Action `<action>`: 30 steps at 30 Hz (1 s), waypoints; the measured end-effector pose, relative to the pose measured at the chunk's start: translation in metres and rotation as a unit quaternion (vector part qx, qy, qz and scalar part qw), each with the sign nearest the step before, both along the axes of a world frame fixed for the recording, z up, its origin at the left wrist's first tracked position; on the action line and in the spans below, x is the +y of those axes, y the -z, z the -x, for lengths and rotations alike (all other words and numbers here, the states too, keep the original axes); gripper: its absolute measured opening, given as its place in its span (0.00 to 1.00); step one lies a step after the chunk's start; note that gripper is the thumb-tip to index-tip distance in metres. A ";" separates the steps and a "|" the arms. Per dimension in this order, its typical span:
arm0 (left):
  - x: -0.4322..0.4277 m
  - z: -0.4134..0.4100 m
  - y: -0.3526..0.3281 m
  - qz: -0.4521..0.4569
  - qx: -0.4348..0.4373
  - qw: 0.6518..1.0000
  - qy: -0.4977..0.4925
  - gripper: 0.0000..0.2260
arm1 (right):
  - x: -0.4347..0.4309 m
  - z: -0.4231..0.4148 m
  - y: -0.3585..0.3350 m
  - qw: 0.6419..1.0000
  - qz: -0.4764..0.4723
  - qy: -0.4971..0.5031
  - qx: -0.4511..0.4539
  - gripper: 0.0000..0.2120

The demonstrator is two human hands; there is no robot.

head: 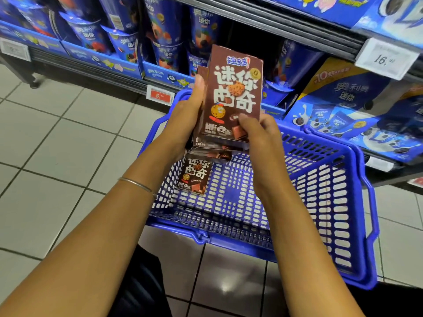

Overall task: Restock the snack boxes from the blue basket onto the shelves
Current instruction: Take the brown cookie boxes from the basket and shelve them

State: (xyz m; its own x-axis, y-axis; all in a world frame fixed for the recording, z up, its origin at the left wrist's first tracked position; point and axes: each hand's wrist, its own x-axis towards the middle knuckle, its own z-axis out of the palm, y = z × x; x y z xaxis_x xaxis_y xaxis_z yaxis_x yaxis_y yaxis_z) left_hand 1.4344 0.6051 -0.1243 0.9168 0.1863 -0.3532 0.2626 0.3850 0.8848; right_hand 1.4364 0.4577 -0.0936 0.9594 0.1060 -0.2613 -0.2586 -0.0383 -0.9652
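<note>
Snack boxes: stack, perhaps three deep, held upright above blue basket | left hand clasps the left edge; right hand pinches the lower right corner | light, stiff, crushable card: grip the edges | spare box lies in the basket

open basket floor right of one lying box, tall basket walls, shelf packed with blue packs, dark gap behind the held boxes

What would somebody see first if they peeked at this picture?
The brown cookie boxes, held up in the middle by the left hand and right hand. Below them sits the blue basket with a lone box inside, and blue snack packs fill the shelves behind.
</note>
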 end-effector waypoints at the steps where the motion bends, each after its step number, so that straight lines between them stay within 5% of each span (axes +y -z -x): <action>1: 0.000 0.001 -0.001 0.025 -0.005 1.000 0.003 0.28 | 0.002 0.000 0.001 1.000 0.003 -0.012 0.002 0.12; 6: 0.002 0.007 -0.005 0.141 -0.040 0.989 0.014 0.32 | -0.004 -0.006 0.007 0.998 -0.048 -0.016 0.032 0.27; 9: 0.007 0.006 -0.005 0.139 -0.036 0.990 -0.010 0.32 | -0.014 -0.016 0.038 0.982 -0.078 0.077 0.156 0.22; 12: 0.007 0.006 -0.005 0.120 -0.029 0.992 -0.024 0.27 | -0.007 -0.021 0.085 0.958 0.025 0.036 0.283 0.12; 16: 0.004 0.007 -0.007 0.108 -0.028 0.993 -0.025 0.27 | 0.015 -0.018 0.138 0.908 0.168 -0.095 0.371 0.25; 20: 0.003 0.007 -0.010 0.122 -0.018 0.992 -0.034 0.31 | 0.027 -0.011 0.162 0.884 0.184 -0.156 0.401 0.26; 30: 0.003 0.006 -0.008 0.104 -0.013 0.994 -0.039 0.27 | 0.039 -0.006 0.183 0.891 0.178 -0.164 0.385 0.34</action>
